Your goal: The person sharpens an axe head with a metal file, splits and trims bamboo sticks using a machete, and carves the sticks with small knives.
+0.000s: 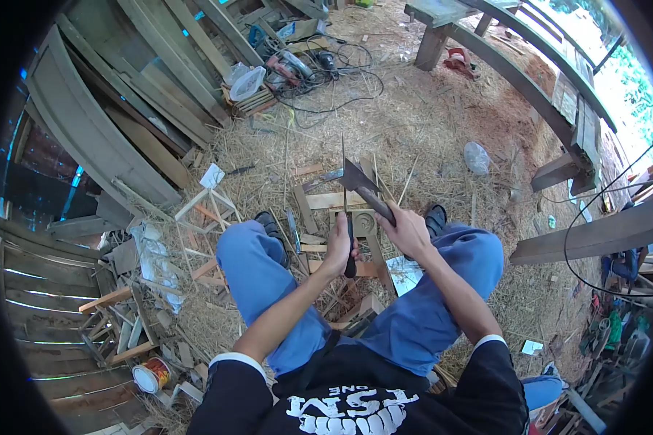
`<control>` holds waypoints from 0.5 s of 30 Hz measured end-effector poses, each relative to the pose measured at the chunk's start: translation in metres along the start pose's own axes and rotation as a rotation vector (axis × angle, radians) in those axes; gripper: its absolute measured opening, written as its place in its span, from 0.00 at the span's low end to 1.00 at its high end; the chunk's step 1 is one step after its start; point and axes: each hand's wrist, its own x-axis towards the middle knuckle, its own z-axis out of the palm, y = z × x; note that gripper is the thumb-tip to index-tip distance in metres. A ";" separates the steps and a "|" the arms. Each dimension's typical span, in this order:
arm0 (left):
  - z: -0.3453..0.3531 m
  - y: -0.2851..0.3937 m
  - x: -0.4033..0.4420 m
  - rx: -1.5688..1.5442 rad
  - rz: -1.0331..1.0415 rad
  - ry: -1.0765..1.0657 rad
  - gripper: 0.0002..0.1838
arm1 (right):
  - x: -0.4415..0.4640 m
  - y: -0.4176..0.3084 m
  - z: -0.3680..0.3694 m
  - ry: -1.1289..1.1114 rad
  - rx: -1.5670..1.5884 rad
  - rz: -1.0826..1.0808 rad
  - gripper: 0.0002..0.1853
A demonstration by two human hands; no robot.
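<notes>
My left hand (337, 246) is closed around the dark handle of a knife-like tool (350, 268). Its long, narrow blade points away from me and is seen nearly edge-on. My right hand (406, 232) grips a hatchet-like tool (361, 185) with a broad, flared dark blade. That blade slants up to the left and meets or overlaps the narrow blade; actual contact I cannot tell. Below both tools, a wooden block (363, 223) with a round recess lies between my feet, among loose wood strips (332, 201).
Wood shavings and straw cover the ground. Power tools with tangled cords (290, 69) lie ahead, near leaning boards (145, 80). A wooden frame (196, 225) stands by my left knee. A long bench (515, 65) is at upper right; a tin can (151, 375) sits lower left.
</notes>
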 end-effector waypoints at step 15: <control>-0.003 -0.010 0.004 0.019 0.006 0.057 0.31 | -0.005 -0.027 -0.003 0.263 0.243 -0.149 0.20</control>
